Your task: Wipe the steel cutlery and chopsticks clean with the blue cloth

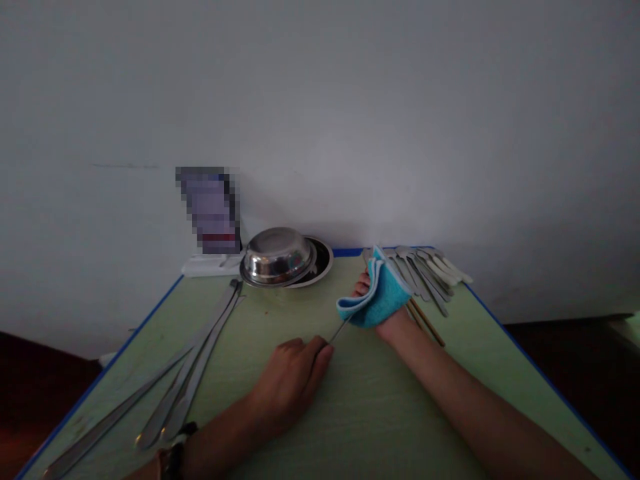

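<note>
We see a thin metal shaft (341,329) running between the two sets of fingers. The left hand (296,373) grasps its near end, knuckles up; the right hand (361,285) clasps a folded turquoise cloth (387,293) about the farther part, whose tip we cannot make out. To the right of the right fingers we note brown sticks (427,323) and, just beyond, a row of cutlery (423,277). Ahead of the left fingers sits an upturned metal bowl (277,253); to their left lie long metal utensils (200,353) on the green table (310,453).
</note>
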The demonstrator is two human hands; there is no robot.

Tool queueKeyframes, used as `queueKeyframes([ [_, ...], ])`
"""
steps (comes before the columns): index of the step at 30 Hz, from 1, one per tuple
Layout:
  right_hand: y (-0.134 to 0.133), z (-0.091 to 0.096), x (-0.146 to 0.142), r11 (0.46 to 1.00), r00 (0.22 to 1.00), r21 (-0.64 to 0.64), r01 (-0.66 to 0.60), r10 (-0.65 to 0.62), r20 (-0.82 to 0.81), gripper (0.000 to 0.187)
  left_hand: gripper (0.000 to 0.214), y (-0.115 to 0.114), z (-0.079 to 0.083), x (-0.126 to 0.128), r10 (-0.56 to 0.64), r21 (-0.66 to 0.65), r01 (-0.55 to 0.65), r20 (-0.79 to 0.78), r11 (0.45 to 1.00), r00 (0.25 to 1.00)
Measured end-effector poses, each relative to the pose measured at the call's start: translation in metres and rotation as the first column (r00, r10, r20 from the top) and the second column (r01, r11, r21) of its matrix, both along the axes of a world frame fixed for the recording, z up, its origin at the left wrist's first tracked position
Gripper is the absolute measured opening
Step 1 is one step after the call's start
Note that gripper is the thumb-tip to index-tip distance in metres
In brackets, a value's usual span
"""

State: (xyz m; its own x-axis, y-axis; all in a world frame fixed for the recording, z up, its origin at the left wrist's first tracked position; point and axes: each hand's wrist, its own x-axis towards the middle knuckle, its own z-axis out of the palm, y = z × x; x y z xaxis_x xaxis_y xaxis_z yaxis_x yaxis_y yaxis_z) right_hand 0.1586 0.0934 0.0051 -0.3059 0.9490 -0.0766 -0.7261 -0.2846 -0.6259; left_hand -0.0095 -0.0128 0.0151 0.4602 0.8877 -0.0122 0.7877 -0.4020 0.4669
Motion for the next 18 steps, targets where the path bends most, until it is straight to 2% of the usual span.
queueKeyframes([
  [3,0.008,0.021,0.005,0.992,0.995,0.078,0.095,-0.097,0.021,0.035,0.039,-0.002,0.004,-0.001,-0.004,-0.054,0.012,0.146,0.998,0.989],
  [6,0.015,0.042,0.000,0.971,0.979,0.122,0.204,-0.203,-0.019,0.030,0.038,-0.003,0.006,-0.002,0.043,-0.127,-0.008,0.276,0.992,0.960],
  [10,0.017,0.058,-0.013,0.965,0.962,0.056,0.255,-0.248,-0.114,0.026,0.039,-0.003,0.006,-0.005,0.070,-0.169,-0.006,0.377,0.986,0.924],
  [14,0.011,0.058,-0.020,0.973,0.961,-0.045,0.227,-0.231,-0.154,0.030,0.043,-0.004,0.004,-0.006,0.100,-0.232,0.001,0.423,0.973,0.901],
  [18,-0.001,0.036,-0.031,0.984,0.979,-0.054,0.171,-0.176,-0.101,0.034,0.046,-0.002,-0.002,-0.005,0.175,-0.313,-0.031,0.445,0.949,0.878],
])
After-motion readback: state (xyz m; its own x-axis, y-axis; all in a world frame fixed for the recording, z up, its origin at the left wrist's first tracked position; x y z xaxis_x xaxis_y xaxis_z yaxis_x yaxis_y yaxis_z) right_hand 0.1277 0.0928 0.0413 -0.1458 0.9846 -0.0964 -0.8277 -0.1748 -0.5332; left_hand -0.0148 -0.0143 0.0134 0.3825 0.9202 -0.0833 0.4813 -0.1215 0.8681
